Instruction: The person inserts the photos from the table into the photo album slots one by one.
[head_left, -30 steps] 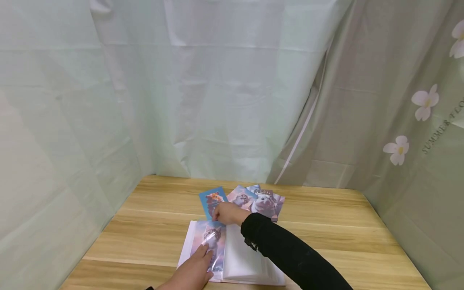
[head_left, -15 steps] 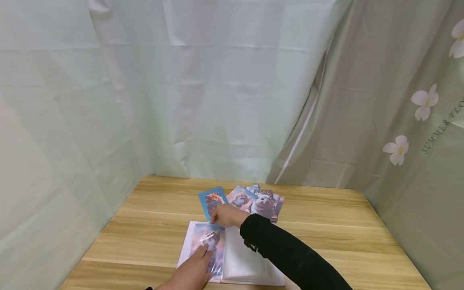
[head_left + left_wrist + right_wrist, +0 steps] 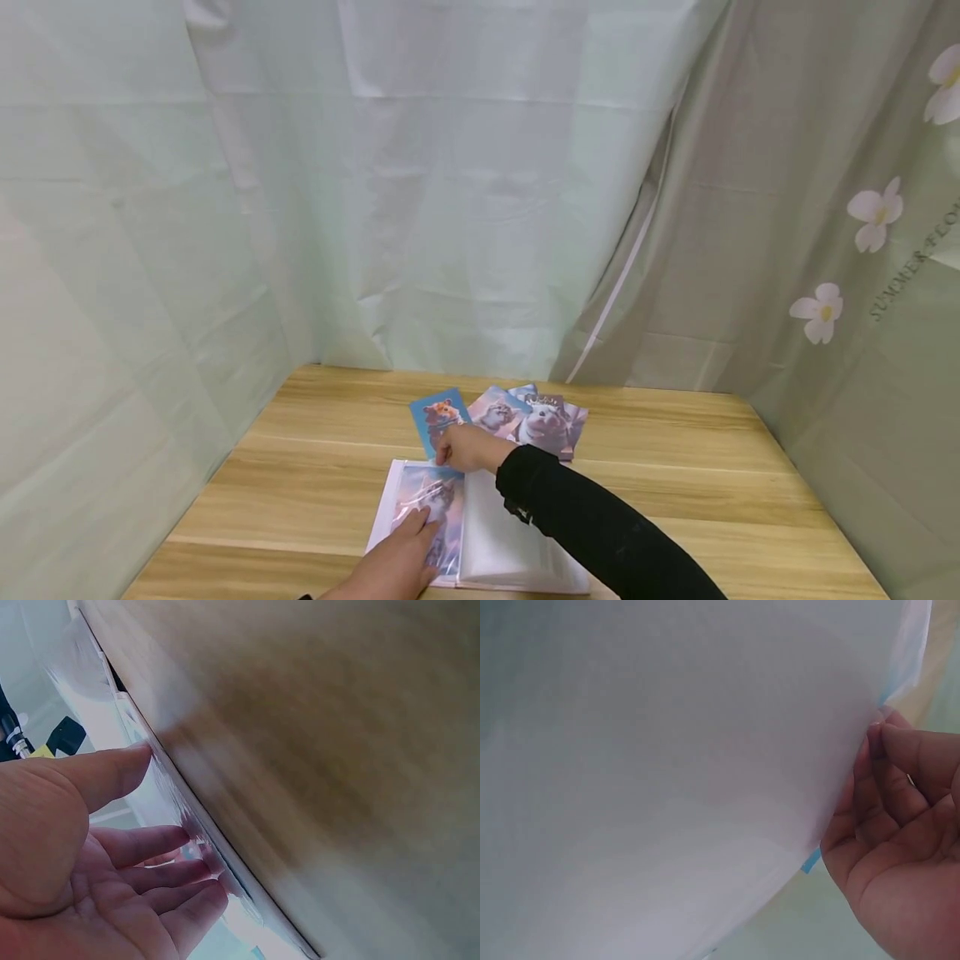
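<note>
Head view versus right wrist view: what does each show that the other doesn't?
Only the head view shows the left hand, the crowned-animal card and the printed flowers.

Only the right wrist view shows the palm side of the right hand, close up.

Both show the right hand and what appears to be a pale album page.

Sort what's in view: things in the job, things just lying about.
In the job:
photo album, open
cat picture, in its left page
left hand, resting on that page
right hand, at that page's top edge

Lying loose, perhaps for the album:
hamster card
overlapping cards beside it
</note>
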